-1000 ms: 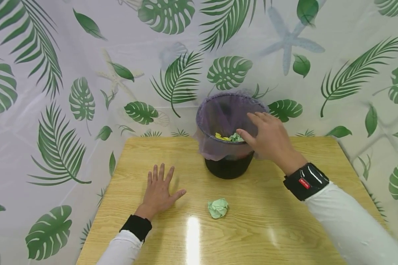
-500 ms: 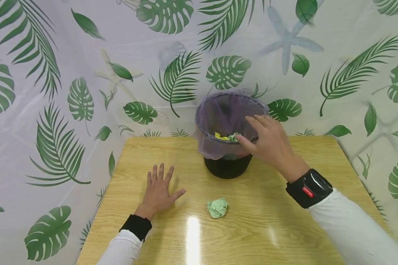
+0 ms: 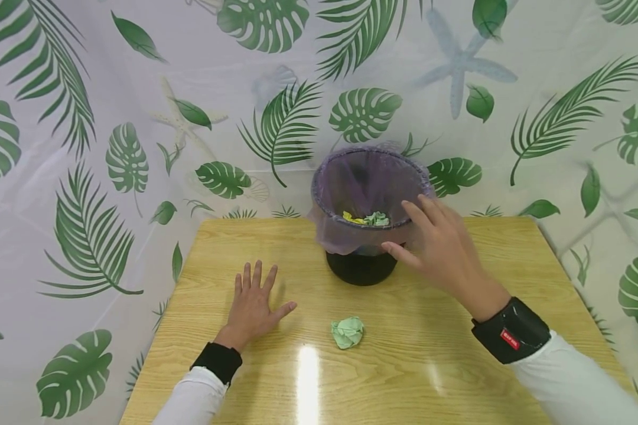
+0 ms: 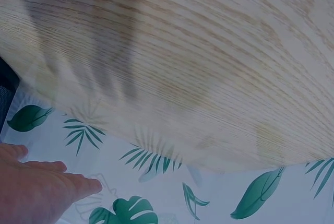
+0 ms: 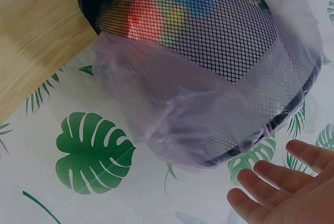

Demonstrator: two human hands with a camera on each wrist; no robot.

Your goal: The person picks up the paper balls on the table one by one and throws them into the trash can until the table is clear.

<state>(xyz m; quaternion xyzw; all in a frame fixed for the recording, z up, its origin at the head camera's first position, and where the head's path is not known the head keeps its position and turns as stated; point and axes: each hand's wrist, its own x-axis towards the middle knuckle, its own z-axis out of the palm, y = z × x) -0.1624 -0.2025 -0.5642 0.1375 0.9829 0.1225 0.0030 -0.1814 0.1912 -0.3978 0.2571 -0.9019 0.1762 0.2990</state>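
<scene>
A black mesh wastebasket (image 3: 361,270) lined with a thin purple bag (image 3: 335,233) stands at the back of the table. Inside it lie yellow crumpled paper (image 3: 352,218) and pale green crumpled paper (image 3: 376,219); red and blue shapes show through the mesh in the right wrist view. My right hand (image 3: 441,248) hovers at the basket's right front rim, fingers spread and loosely bent, holding nothing. A pale green crumpled paper ball (image 3: 347,332) rests on the table in front of the basket. To its left, my left hand (image 3: 251,313) is spread over the table, palm down, with nothing held.
The wooden table (image 3: 404,378) has its back edge against a white leaf-print sheet (image 3: 165,53), which also rises at the left and right. Both wrists wear black bands.
My right hand has drawn back from over the basket's opening, moving down and to the right. The left hand and the green paper ball on the table have stayed put.
</scene>
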